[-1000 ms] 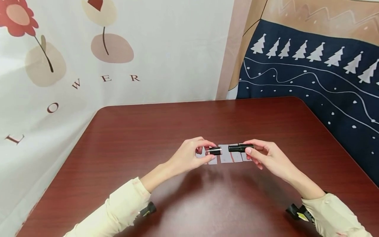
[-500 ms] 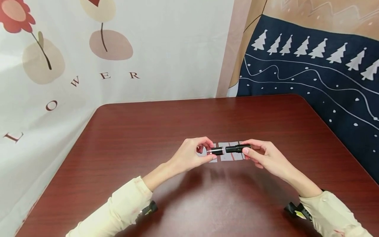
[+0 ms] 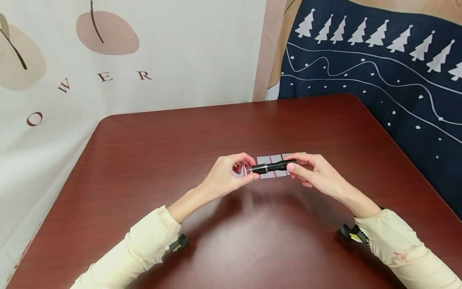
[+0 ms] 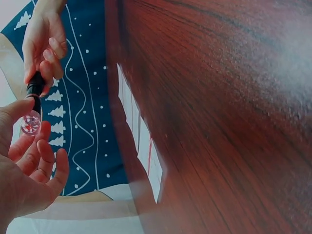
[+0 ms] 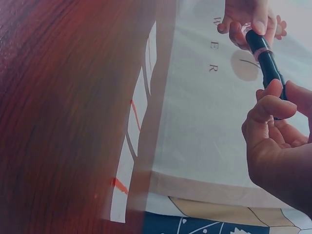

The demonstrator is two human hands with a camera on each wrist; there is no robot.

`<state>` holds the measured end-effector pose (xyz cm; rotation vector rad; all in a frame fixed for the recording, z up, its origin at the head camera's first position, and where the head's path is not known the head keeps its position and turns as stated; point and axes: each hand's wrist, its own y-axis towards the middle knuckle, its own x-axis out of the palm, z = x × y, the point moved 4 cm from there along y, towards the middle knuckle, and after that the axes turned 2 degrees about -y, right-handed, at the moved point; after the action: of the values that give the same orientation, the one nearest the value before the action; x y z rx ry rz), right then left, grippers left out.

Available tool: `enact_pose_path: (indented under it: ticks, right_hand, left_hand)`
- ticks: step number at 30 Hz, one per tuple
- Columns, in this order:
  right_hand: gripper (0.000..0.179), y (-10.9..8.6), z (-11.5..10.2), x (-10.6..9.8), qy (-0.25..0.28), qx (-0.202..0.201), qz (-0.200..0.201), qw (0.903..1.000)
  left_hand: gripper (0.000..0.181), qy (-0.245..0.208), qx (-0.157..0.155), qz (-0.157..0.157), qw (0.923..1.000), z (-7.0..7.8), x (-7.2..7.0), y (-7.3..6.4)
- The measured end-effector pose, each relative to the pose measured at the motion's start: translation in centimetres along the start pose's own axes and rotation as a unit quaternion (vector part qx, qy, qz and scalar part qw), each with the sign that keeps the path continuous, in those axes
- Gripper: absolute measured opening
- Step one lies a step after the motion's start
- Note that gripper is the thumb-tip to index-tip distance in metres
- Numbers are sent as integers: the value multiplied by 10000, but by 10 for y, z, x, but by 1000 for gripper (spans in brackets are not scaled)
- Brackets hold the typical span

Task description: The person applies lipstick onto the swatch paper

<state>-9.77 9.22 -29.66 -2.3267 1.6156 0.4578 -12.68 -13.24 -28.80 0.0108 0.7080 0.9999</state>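
Observation:
In the head view my left hand (image 3: 229,175) pinches a black lipstick cap (image 3: 259,168) between thumb and fingers. The cap's clear pink faceted end (image 4: 30,123) faces the camera in the left wrist view. My right hand (image 3: 321,176) grips the black lipstick base (image 3: 278,165) by its far end. Cap and base meet end to end in one line, held above the table. A pinkish band (image 5: 262,50) shows at the joint in the right wrist view. The base's outer end is partly hidden by the right fingers.
Several white paper slips (image 3: 265,159) with red strokes lie side by side on the reddish-brown table (image 3: 173,136), beneath and behind the hands. A white printed curtain (image 3: 202,52) hangs behind the table, a navy one with trees (image 3: 335,68) at the right.
The gap between cap and base has closed; they now meet. The hands have come closer together. The head view has tilted down and shifted slightly right.

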Motion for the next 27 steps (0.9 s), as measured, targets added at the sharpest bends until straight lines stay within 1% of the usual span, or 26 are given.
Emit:
enact_pose_path:
  ticks: [4, 13, 20, 23, 27]
  right_hand:
    - [29, 1, -1, 0, 36, 4, -12, 10000]
    - [26, -2, 1, 3, 85, -44, -106, 9999]
    - [25, -3, 3, 6, 135, -67, -214, 9997]
    - [26, -2, 3, 6, 175, 5, -216, 9996]
    - [28, -2, 4, 6, 193, 60, -211, 9996]
  left_hand:
    - [20, -52, 13, -7, 10000, 2, 1, 2]
    - [19, 42, 72, -27, 10000, 2, 5, 0]
    - [17, 40, 20, -227, 9997, 1, 12, 0]
    - [16, 91, 117, -258, 9996, 1, 14, 2]
    - [16, 160, 273, -225, 9992, 2, 16, 3]
